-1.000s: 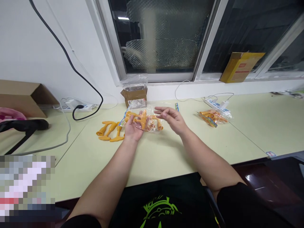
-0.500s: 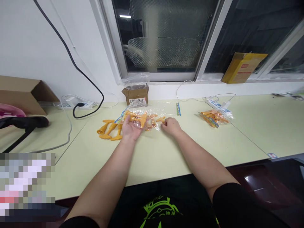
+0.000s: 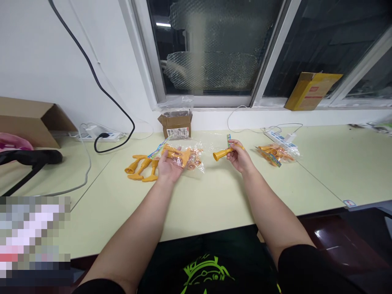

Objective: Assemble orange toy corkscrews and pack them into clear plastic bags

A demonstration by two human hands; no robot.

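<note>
My left hand [image 3: 168,167] lies palm up under a clear plastic bag [image 3: 183,155] that holds several orange plastic pieces. My right hand [image 3: 239,155] is raised to the right of the bag and grips one orange trumpet-shaped piece [image 3: 221,154], its flared end pointing left. Three loose orange pieces [image 3: 141,167] lie on the pale green table [image 3: 202,196] just left of my left hand. A second bag of orange pieces [image 3: 275,153] rests on the table to the right of my right hand.
A small brown cardboard box [image 3: 176,124] stands by the wall behind the bag. Power strips and cables [image 3: 101,136] run along the back left and back right. A larger cardboard box [image 3: 30,118] sits far left, a yellow box [image 3: 310,90] on the windowsill.
My right hand went down to the open end of the bag, closed on one orange piece and drew it out to the right. My left hand kept holding the bag.
</note>
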